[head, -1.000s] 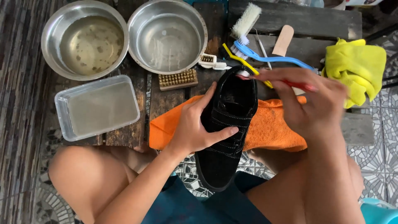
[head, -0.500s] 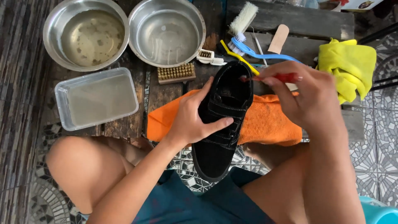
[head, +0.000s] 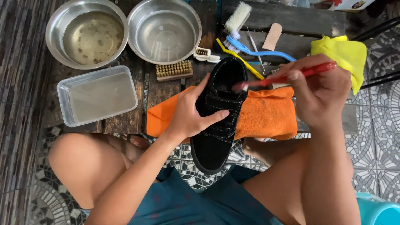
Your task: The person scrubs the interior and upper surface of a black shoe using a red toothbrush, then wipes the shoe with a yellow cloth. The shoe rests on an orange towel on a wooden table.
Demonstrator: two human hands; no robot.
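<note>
Left hand (head: 189, 114) wraps the black shoe (head: 218, 112) at mid-upper, thumb over the straps, fingers curled round the far side; right hand (head: 318, 89) is closed in a pinch on a red toothbrush (head: 287, 78), bristles touching the shoe's opening near the heel end. Shoe sits tilted over an orange cloth (head: 266, 114) on the wooden bench (head: 125, 121), toe pointing toward the person's lap.

Risks, as judged: grip on the shoe is one-handed, so a hard scrub stroke could twist it off the cloth; a wide elbow swing could knock the two steel bowls (head: 164, 29) or the plastic tub (head: 98, 96), both w/ liquid.

Hard to read: left fingertips hidden behind the shoe; bristles blurred; shoe interior dark; yellow cloth (head: 339, 56) partly behind the right hand; other brushes (head: 239, 18) overlap.
</note>
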